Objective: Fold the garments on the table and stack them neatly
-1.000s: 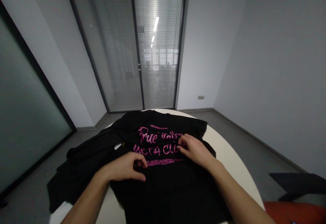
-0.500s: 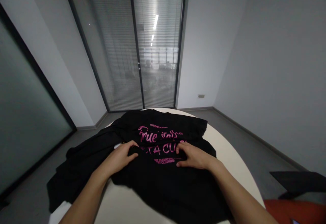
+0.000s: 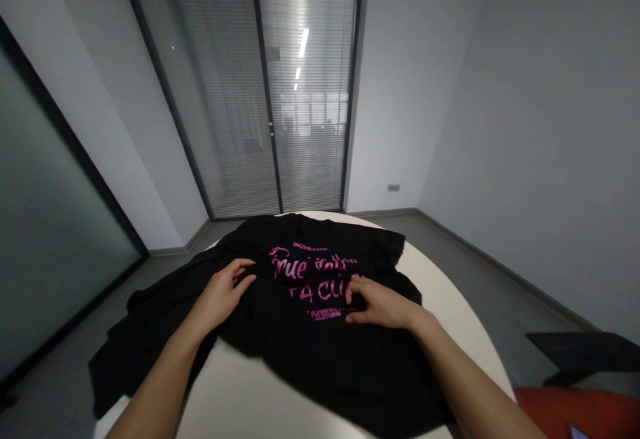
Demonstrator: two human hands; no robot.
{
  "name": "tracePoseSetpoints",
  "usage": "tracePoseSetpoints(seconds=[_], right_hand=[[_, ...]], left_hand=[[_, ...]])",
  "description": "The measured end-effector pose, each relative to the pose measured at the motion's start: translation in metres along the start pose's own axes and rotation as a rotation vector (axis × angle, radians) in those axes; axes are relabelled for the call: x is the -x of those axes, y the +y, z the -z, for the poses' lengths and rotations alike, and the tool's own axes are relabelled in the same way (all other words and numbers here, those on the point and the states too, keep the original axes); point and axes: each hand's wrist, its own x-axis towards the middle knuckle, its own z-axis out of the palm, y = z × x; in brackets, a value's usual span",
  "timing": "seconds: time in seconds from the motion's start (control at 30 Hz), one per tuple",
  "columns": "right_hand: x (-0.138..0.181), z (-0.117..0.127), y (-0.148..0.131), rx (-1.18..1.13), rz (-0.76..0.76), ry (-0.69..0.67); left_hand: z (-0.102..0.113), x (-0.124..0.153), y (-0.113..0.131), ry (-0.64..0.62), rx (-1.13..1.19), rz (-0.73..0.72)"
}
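A black T-shirt [image 3: 340, 356] with pink lettering lies spread and wrinkled over the table. My left hand [image 3: 225, 296] grips its cloth at the left of the print, thumb and fingers curved round a raised fold. On the right part of the lettering, my right hand [image 3: 380, 304] is closed on the same shirt, fingers curled into the fabric and thumb below them. Some letters are hidden by folds and by my right fingers. More black cloth [image 3: 150, 319] lies bunched to the left, beneath and beyond my left forearm.
The pale round-edged table [image 3: 465, 319] shows along the right and at the near side. Something white [image 3: 113, 416] pokes out at the lower left. A red chair seat [image 3: 575, 412] with a black part [image 3: 585, 352] stands at the right. Behind are glass doors [image 3: 270, 92] with blinds.
My left hand has moved up and to the left, drawing cloth with it. A fold now covers the left ends of the lower lettering. My right hand has stayed nearly still.
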Motion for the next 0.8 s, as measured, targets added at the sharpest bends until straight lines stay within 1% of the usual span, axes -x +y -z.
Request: tracePoseSetpoints(seconds=[0.07,0.17,0.27,0.4,0.47,0.53,0.63,0.7,0.8], right_hand=[[0.000,0.000,0.000,0.002,0.007,0.009],[0.002,0.002,-0.004,-0.032,0.039,0.002],[0.003,0.006,-0.014,-0.144,0.093,-0.044],[0.004,0.009,-0.035,-0.328,0.197,-0.139],[0.005,0.008,-0.044,-0.420,0.183,-0.182],[0.005,0.005,-0.051,-0.497,0.133,-0.234],[0.005,-0.002,-0.053,-0.527,0.053,-0.293],[0.005,-0.006,-0.052,-0.490,0.016,-0.285],[0.004,-0.009,-0.051,-0.349,0.023,-0.193]], left_hand=[[0.002,-0.005,-0.004,0.105,0.145,0.035],[0.006,-0.007,-0.006,0.178,0.266,0.150],[0.011,-0.003,0.002,0.155,0.285,0.210],[0.011,0.001,0.013,0.082,0.318,0.213],[0.010,0.001,0.015,0.078,0.332,0.215],[0.008,0.000,0.015,0.086,0.357,0.210],[0.007,-0.001,0.013,0.115,0.415,0.194],[0.008,-0.001,0.012,0.143,0.432,0.182],[0.010,0.000,0.015,0.177,0.437,0.168]])
